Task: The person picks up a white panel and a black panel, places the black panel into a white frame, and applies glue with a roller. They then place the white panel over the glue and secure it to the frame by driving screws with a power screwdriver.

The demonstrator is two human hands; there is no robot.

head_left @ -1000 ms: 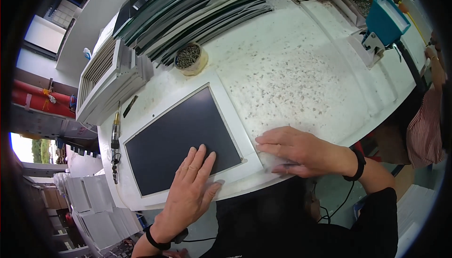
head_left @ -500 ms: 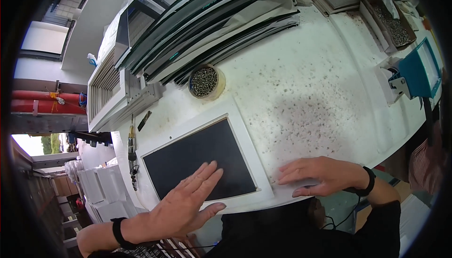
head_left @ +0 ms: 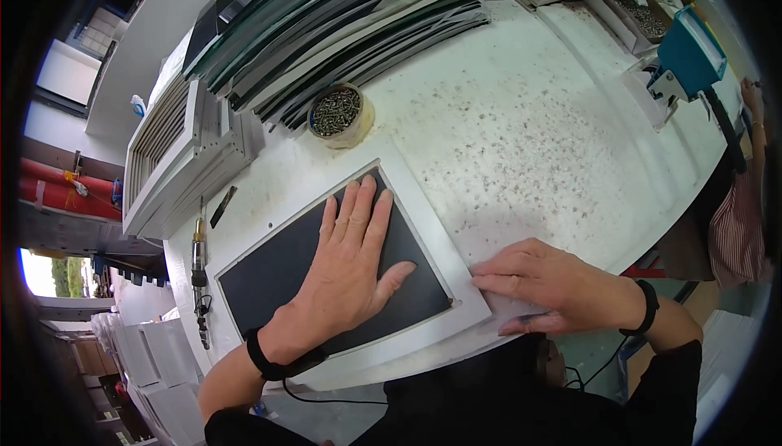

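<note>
A white rectangular frame (head_left: 428,222) lies on the white table with a dark flat panel (head_left: 261,283) set inside it. My left hand (head_left: 346,271) lies flat on the panel, its fingers stretched toward the far edge and its thumb out to the right. At the frame's near right corner, my right hand (head_left: 566,287) has its fingertips against the outer edge, with the thumb apart; it holds nothing. Left of the frame lies a slim electric screwdriver (head_left: 199,259), and near it a small dark flat piece (head_left: 223,207).
Beyond the frame stands a round tub of screws (head_left: 336,112). Stacked white frames (head_left: 155,165) and a pile of dark sheets (head_left: 350,35) occupy the far left. A box of small metal parts (head_left: 635,18) and a teal device (head_left: 692,51) stand far right; another person's arm (head_left: 757,112) shows beyond.
My left hand has moved farther onto the panel and now lies flat there. My right hand has come up to the frame's edge. The whole view has shifted a little.
</note>
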